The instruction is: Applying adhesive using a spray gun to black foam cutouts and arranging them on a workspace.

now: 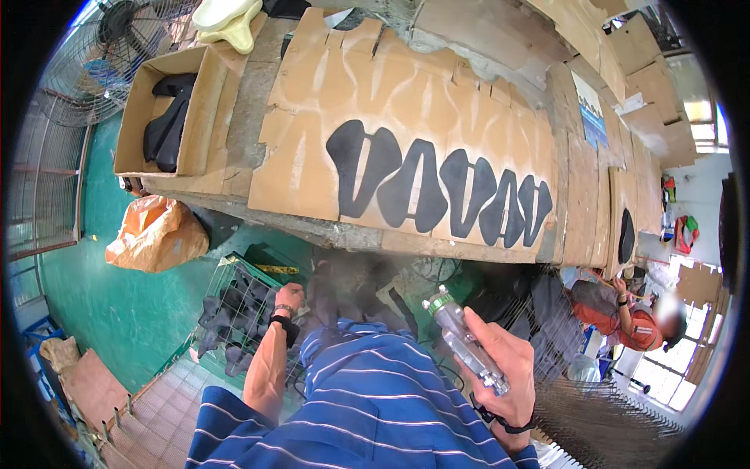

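My right hand (504, 367) grips a metal spray gun (469, 344) with a green ring near its nozzle end, held in front of my body below the table edge. My left hand (289, 298) is down by a wire basket (242, 285), its fingers curled; whether anything is in them is hidden. Dark moulded pieces (226, 320) fill the basket. On the table, a brown cardboard sheet (293, 172) bears a row of several flat black saddle-shaped pads (430, 207), each with a slot or gap down its middle. Pale spray outlines mark the cardboard behind them.
A cardboard box (129, 141) with black saddle-like parts (168, 129) stands at the table's left end, near a large fan (117, 39). An orange sack (156, 234) lies on the green floor. Another person (625, 320) is at the right, beside another black pad (626, 234).
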Motion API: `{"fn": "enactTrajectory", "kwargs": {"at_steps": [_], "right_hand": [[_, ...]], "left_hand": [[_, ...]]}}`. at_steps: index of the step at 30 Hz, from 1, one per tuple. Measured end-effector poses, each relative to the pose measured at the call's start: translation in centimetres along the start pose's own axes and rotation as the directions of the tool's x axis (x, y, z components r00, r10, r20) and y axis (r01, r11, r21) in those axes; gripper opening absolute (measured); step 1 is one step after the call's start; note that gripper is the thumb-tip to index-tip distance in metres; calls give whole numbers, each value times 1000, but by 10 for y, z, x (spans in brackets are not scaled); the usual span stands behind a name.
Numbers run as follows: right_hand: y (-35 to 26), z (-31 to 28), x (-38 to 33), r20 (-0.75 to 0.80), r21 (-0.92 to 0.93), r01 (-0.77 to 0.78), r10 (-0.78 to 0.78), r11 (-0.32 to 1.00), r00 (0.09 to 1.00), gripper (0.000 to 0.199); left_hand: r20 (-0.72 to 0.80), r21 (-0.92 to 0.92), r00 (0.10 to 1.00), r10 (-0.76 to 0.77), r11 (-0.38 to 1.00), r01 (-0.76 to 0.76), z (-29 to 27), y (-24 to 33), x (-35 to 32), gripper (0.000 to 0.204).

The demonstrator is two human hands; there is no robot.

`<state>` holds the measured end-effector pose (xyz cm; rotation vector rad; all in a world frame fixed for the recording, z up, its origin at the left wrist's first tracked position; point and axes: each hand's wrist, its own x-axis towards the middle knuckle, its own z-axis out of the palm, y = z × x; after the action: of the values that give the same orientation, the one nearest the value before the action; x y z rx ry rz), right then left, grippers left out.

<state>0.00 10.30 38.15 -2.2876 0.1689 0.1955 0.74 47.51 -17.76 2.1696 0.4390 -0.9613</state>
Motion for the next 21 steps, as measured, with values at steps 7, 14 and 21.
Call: {"fn": "enactTrajectory", "kwargs": {"at_steps": [7,14,21], "right_hand": [[-7,3,16,-33,-1,-10,10,1000,999,69],[-10,1,18,-40,4,24,-24,1000,999,67],[-17,3,18,-41,-17,-68,67,998,997,62]], "left_hand": [[68,161,994,83,982,-93,-15,14,-1,31],[8,130,997,82,988,-82,-6,-30,20,30],[30,190,984,175,966,-177,-4,-11,26,24]]}}
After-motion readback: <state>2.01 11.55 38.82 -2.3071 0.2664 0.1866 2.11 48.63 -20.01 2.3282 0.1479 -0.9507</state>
